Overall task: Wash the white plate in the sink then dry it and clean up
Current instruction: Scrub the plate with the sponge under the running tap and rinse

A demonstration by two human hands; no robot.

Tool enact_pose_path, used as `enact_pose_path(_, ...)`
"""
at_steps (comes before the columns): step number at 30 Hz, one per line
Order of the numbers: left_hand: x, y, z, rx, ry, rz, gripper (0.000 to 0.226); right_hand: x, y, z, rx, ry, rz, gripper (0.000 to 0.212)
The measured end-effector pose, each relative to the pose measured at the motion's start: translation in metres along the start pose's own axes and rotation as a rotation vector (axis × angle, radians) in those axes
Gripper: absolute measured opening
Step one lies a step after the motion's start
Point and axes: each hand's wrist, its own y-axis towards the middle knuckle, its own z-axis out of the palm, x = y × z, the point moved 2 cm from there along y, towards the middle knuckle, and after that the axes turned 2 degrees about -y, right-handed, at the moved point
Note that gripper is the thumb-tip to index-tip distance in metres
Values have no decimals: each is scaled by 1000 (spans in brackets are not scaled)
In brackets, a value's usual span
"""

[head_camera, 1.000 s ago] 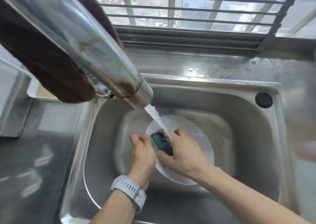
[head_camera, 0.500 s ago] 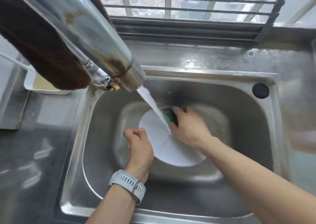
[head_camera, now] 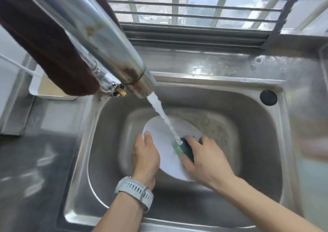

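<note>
The white plate (head_camera: 165, 136) lies tilted in the steel sink (head_camera: 262, 143), under running water from the faucet (head_camera: 110, 42). My left hand (head_camera: 145, 153), with a grey watch on the wrist, grips the plate's left rim. A dark green sponge (head_camera: 186, 149) is pressed onto the plate's right side, and my right hand (head_camera: 205, 159) grips it. The water stream lands right at the sponge's top edge.
A dark brown towel (head_camera: 44, 42) hangs over the faucet at upper left. A white tray (head_camera: 46, 90) sits on the counter behind it. A black plug (head_camera: 268, 97) sits at the sink's far right corner. A barred window runs along the back.
My right hand has slid the sponge from the plate's far edge down to its right side. My left hand has shifted along the left rim. The view moved closer.
</note>
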Motion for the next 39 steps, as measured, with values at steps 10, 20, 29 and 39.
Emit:
enact_pose_path(10, -11, -11, 5, 53, -46, -68, 97, -19, 27, 7, -41, -34, 103, 50)
enact_pose_path(20, -7, -12, 1, -22, 30, -55, 86, -17, 58, 17, 46, 87, 116, 50)
enact_pose_path(29, 6, -28, 0, -5, -66, -1, 62, 26, 59, -1, -34, 219, -27, 42)
enact_pose_path(39, 0, -39, 3, 34, -108, -18, 76, 43, 25, -12, -18, 307, -102, 40)
